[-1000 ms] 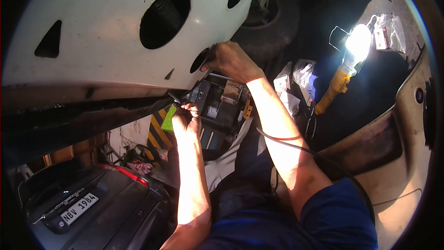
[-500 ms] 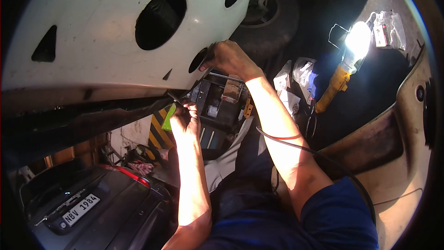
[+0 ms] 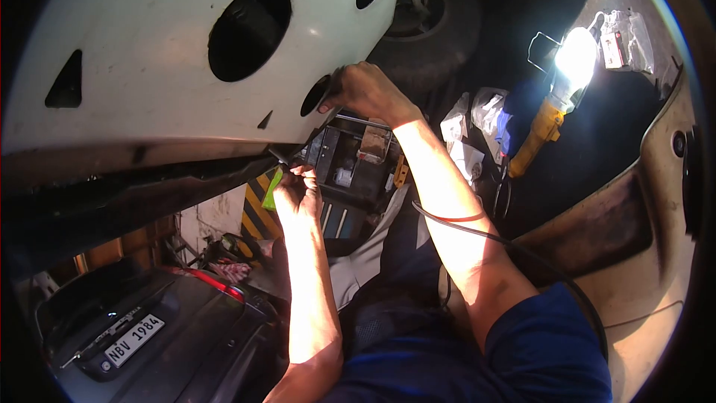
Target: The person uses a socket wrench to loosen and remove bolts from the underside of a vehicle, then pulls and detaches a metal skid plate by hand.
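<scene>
A large white vehicle panel (image 3: 171,97) with oval and triangular holes fills the upper left. My right hand (image 3: 367,93) is closed over the panel's edge, its thumb beside the small oval hole (image 3: 315,95). Lower down, my left hand (image 3: 300,198) is closed, fingers pinched on a thin dark rod (image 3: 278,155) that reaches up to the panel's lower edge. The rest of that rod is hidden in my fingers. Next to the left hand's knuckles shows a bright green piece (image 3: 271,191). A black cable (image 3: 477,231) passes over my right forearm.
Below my hands stands an open tool tray (image 3: 354,168) with small items. A lit work lamp (image 3: 548,123) with a yellow handle lies at right, near plastic bags (image 3: 488,110). A tyre (image 3: 432,45) is behind, a dark car (image 3: 149,328) lower left, a beige panel (image 3: 597,254) right.
The white panel sits slightly further left in view, and my right hand has shifted slightly left with its edge. My left hand stays pinched at nearly the same spot.
</scene>
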Available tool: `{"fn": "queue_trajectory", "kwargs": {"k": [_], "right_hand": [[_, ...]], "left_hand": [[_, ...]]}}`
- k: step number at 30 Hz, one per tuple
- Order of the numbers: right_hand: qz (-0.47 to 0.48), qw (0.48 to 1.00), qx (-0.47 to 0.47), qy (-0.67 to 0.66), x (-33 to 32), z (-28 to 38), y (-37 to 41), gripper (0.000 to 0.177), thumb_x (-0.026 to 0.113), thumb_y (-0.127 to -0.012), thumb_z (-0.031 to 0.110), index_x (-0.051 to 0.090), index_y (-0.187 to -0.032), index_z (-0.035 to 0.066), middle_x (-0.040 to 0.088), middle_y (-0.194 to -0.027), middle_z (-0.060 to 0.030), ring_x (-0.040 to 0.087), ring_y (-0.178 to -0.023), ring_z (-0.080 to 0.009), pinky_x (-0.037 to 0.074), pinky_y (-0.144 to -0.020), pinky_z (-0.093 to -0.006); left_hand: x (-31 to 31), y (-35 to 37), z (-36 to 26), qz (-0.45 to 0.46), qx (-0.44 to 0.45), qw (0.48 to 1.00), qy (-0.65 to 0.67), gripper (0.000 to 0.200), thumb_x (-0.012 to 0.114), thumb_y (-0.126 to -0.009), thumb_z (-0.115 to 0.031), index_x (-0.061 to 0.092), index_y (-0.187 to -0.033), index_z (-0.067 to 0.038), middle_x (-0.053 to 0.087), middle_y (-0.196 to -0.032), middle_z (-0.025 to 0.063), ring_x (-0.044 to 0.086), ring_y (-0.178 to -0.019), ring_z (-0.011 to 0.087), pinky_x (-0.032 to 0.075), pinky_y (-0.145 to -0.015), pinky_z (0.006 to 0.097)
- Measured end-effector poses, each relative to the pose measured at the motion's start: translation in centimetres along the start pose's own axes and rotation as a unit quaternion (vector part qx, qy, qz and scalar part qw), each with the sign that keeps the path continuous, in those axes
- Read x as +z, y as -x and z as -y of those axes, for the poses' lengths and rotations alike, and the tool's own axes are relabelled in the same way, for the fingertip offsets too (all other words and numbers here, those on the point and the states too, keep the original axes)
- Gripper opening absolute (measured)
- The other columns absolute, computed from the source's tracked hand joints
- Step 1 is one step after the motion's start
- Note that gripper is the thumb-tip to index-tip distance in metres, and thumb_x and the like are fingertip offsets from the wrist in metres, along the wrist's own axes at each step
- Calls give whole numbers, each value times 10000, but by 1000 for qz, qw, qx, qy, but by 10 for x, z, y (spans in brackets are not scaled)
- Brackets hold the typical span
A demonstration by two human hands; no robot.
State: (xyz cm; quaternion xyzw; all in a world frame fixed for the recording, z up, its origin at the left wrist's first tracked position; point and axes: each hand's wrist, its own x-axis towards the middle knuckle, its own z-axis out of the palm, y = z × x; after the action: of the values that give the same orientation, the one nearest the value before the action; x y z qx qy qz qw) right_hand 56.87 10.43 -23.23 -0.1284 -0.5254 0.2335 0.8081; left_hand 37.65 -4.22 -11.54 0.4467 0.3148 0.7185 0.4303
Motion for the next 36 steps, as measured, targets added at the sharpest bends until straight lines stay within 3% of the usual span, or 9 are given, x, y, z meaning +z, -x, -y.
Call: {"fn": "queue_trajectory", "kwargs": {"k": [1, 5, 13, 17, 20, 24, 25, 32, 36], "right_hand": [[-1, 1000, 1, 4, 1, 0, 0, 394, 873, -725, 383, 801, -859, 19, 726, -768, -205, 735, -825, -378, 567, -820, -446], [-1, 1000, -7, -17, -2, 4, 2, 403, 877, -732, 330, 776, -867, -36, 712, -766, -222, 712, -784, -399, 556, -785, -436], [0, 1000, -6, -13, -1, 3, 1, 386, 874, -738, 317, 774, -866, -34, 702, -748, -226, 710, -759, -392, 552, -756, -434], [0, 1000, -7, -24, -2, 4, 2, 386, 873, -736, 335, 780, -857, -20, 708, -748, -220, 717, -765, -388, 557, -771, -436], [1, 1000, -2, -18, -2, 1, 1, 392, 874, -726, 378, 796, -849, 13, 720, -744, -207, 735, -786, -380, 569, -804, -443], [0, 1000, 1, -3, 1, -1, 0, 389, 874, -732, 382, 798, -848, 18, 722, -748, -209, 738, -794, -377, 572, -813, -441], [-2, 1000, 2, -4, 2, -1, 0, 388, 874, -733, 383, 799, -847, 19, 723, -749, -210, 739, -796, -377, 573, -815, -440], [-7, 1000, -9, -10, 3, 0, -1, 389, 879, -726, 389, 801, -852, 30, 724, -751, -212, 740, -808, -379, 576, -809, -449], [-8, 1000, -12, -17, -1, 2, 3, 384, 883, -724, 322, 779, -857, -23, 720, -774, -226, 734, -806, -382, 566, -792, -441]], "left_hand": [[6, 3, 4, -23, -1, 1000, 7, 85, 400, -994, 19, 471, -949, 17, 478, -790, 112, 505, -719, 221, 492, -656, 349], [-8, -2, 9, 81, -67, 989, 100, 95, 415, -979, 36, 478, -911, 16, 455, -748, 90, 470, -665, 201, 484, -616, 353], [15, 9, 9, -42, 34, 998, -9, 146, 409, -1066, -36, 498, -964, 19, 475, -776, 111, 481, -693, 212, 491, -650, 341], [-1, 4, 2, 27, -89, 992, 89, 140, 433, -1008, -2, 452, -872, -25, 419, -731, 69, 386, -625, 184, 411, -598, 318], [-3, -1, 0, 19, -97, 992, 76, 151, 445, -974, 15, 416, -837, -42, 404, -724, 62, 359, -602, 175, 388, -582, 318], [14, 5, 2, 4, 4, 1000, -14, 83, 442, -995, 23, 515, -957, 11, 471, -785, 102, 450, -680, 206, 463, -655, 337], [5, 1, -4, 47, -22, 999, -11, 111, 430, -1006, 31, 540, -1024, 27, 496, -819, 119, 484, -724, 220, 489, -694, 350], [3, 4, 12, 78, -19, 996, 38, 93, 427, -996, 5, 516, -969, 8, 459, -784, 88, 476, -709, 200, 457, -645, 356], [11, 2, 6, 33, -27, 999, 33, 87, 441, -990, 11, 526, -1005, 15, 487, -828, 122, 476, -729, 219, 484, -656, 350]]}}
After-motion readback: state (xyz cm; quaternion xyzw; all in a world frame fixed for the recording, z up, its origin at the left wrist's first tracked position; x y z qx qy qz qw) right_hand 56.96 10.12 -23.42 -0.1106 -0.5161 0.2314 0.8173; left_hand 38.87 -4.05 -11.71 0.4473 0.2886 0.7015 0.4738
